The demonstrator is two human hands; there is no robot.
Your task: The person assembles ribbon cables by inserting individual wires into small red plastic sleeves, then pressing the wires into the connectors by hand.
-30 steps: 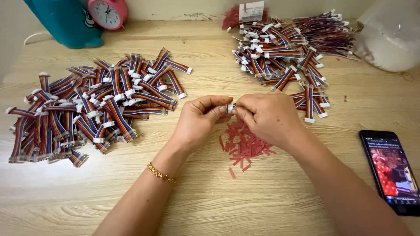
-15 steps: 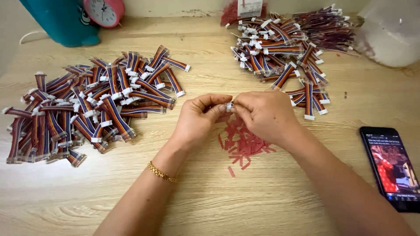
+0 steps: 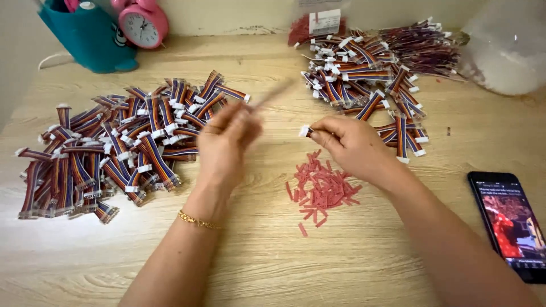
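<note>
Nearest, a black phone (image 3: 508, 223) lies on the wooden desk (image 3: 341, 267) at the right, its screen lit. Just beyond the wrists, a small heap of red strips (image 3: 322, 187) sits on the desk between the two forearms.

The right hand (image 3: 350, 145) is closed in a pinch, thumb and forefinger gripping a small white connector (image 3: 305, 131) that sticks out to the left of the fingertips. The left hand (image 3: 226, 139), with a gold bracelet (image 3: 196, 220) at the wrist, is blurred; its fingers are curled around a thin ribbon cable (image 3: 273, 95) that streaks up and to the right, apart from the connector.

Left of it spreads a broad pile of rainbow cables (image 3: 114, 150). Farther right lies a second pile of cables (image 3: 369, 74). At the back stand a teal holder (image 3: 91, 40), contents unclear, a pink alarm clock (image 3: 142, 23), a clear bag of red pieces (image 3: 313, 23) and a white bag (image 3: 509, 45).
</note>
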